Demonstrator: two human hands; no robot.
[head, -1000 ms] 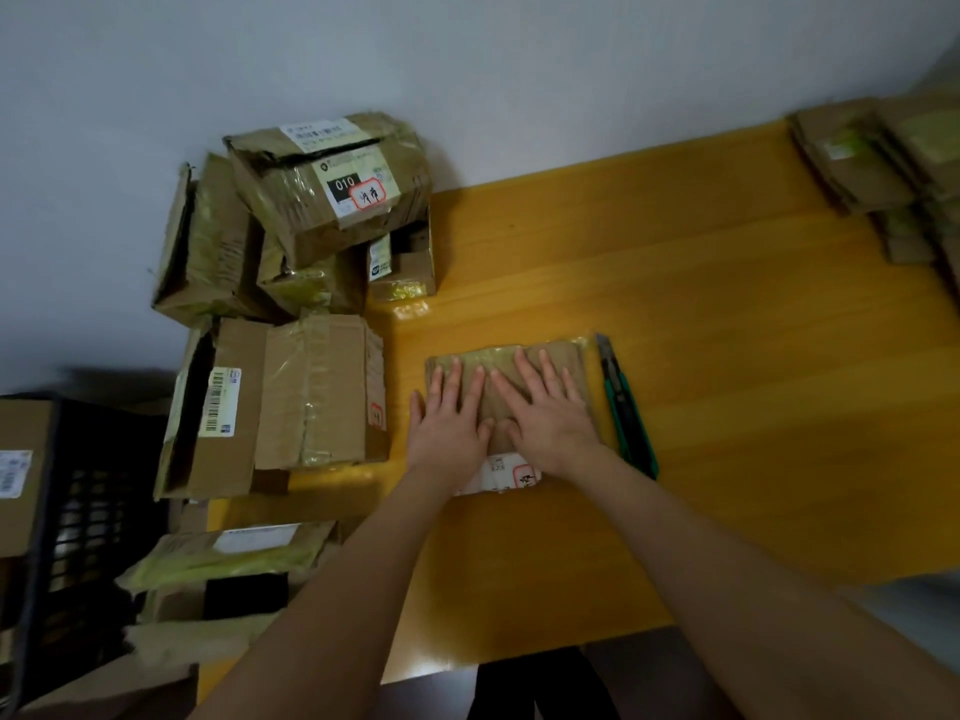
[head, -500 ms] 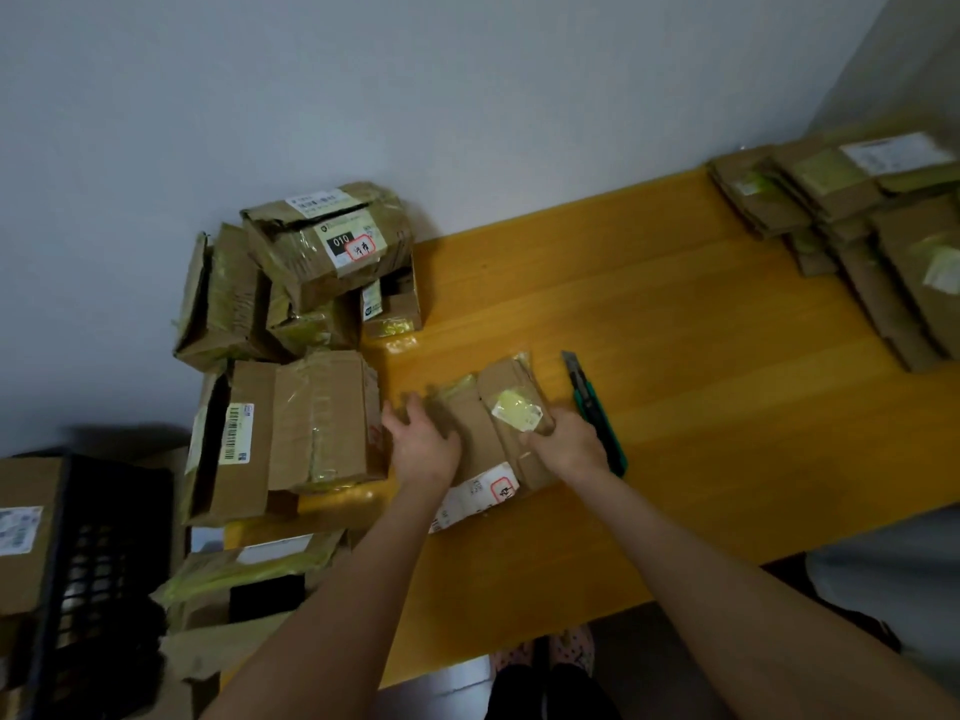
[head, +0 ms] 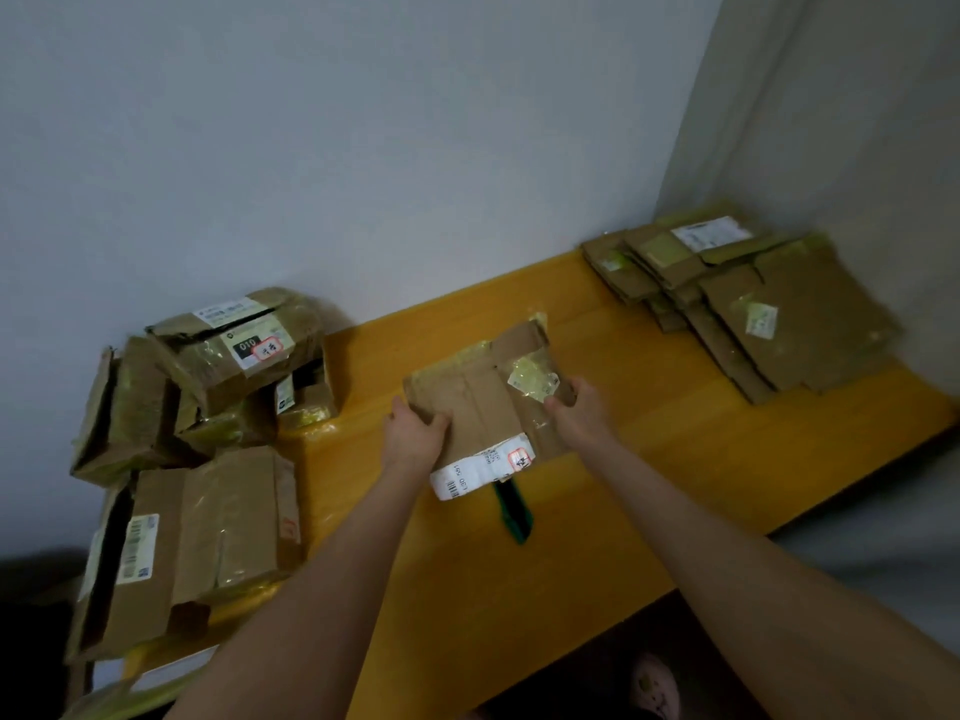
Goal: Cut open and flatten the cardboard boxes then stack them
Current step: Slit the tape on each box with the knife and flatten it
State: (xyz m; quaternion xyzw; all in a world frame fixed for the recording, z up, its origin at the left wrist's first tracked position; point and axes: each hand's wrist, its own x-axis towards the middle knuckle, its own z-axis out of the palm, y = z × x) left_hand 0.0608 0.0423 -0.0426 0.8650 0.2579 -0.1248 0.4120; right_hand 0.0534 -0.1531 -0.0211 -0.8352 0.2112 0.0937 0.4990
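A green knife lay on the yellow surface, its far end hidden under the flattened box. The left hand gripped that box's left edge and the right hand its right edge, thumbs on top. Uncut boxes sat left of it, and the flat stack lay beyond it to the right.

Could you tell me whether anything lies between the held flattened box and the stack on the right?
Nothing visible does: only bare table lies between the flattened box and the stack. The green cutter sits nearer the person, off that path.
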